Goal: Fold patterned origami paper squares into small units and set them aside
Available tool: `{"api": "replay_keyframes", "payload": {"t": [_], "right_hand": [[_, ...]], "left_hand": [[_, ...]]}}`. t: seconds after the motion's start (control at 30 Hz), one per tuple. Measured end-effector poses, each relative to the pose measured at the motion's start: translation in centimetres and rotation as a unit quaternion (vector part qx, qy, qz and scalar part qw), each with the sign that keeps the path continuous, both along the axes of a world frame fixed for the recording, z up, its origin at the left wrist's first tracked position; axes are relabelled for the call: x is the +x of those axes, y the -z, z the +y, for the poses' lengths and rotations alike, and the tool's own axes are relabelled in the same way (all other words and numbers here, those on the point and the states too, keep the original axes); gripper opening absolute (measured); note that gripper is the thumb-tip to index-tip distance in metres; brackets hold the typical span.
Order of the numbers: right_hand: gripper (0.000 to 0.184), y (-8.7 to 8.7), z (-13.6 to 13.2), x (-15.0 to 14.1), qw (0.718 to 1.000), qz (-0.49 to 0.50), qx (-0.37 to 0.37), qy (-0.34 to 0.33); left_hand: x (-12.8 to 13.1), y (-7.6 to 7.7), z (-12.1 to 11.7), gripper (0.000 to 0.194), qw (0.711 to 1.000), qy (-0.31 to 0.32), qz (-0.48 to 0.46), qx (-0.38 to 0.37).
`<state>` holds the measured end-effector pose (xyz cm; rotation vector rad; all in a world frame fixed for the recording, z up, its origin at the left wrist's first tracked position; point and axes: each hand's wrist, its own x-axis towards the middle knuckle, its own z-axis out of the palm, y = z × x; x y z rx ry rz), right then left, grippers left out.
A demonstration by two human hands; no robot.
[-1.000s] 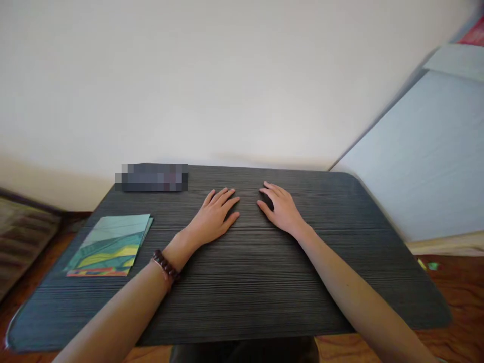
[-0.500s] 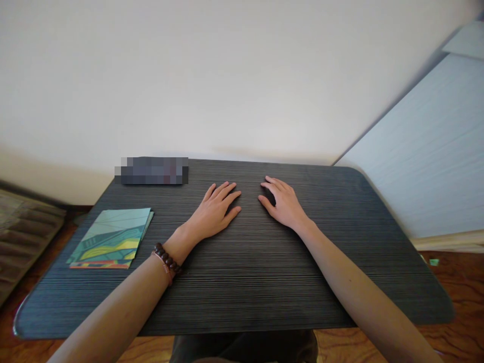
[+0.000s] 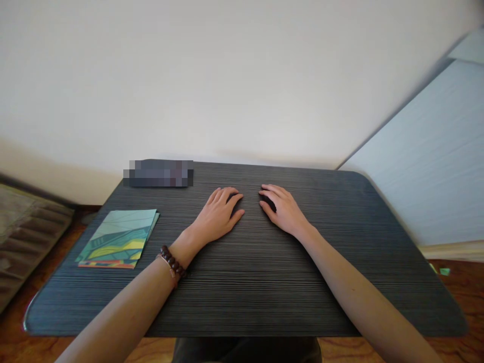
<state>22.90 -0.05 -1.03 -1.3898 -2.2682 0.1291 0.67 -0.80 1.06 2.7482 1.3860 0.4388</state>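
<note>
My left hand (image 3: 216,214) rests palm down on the dark, fine-striped table (image 3: 242,282), its fingers curved and thumb apart, holding nothing. Around that wrist is a dark beaded bracelet (image 3: 173,259) with a thinner band beside it. Facing it a short gap away, my right hand (image 3: 283,207) is also on the tabletop, fingers bent and thumb apart, with nothing in it. To the left of my left hand lie square printed paper sheets (image 3: 118,238), stacked slightly askew, in green, yellow and orange.
A dark, pixelated long object (image 3: 161,174) lies at the table's back left. A pale wall (image 3: 242,80) stands behind the table, and a light panel (image 3: 423,151) rises on the right. At the left is a brownish ridged piece (image 3: 30,237) above the wood-patterned floor.
Both hands have curled their fingers a little more, the left hand's most clearly. The whole view has shifted slightly, so the table and sheets sit further right.
</note>
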Motion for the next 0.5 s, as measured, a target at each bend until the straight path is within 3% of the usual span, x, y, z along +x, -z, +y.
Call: {"api": "replay_keyframes", "payload": {"t": [0.17,0.37,0.5], "right_hand": [[0.034,0.0,-0.9,-0.8,1.0,0.005,-0.003,-0.009],[0.035,0.0,-1.6,-1.7,1.0,-0.005,-0.006,-0.028],[0.035,0.2,-1.4,-1.6,1.0,0.0,-0.001,-0.027]], "left_hand": [[-0.9,-0.9,-2.2,0.038,0.997,-0.035,0.066,0.012],[-6.7,-1.1,-5.7,0.042,0.968,-0.206,0.133,0.048],[-9.6,-1.5,-6.8,0.042,0.95,-0.265,0.156,0.056]]}}
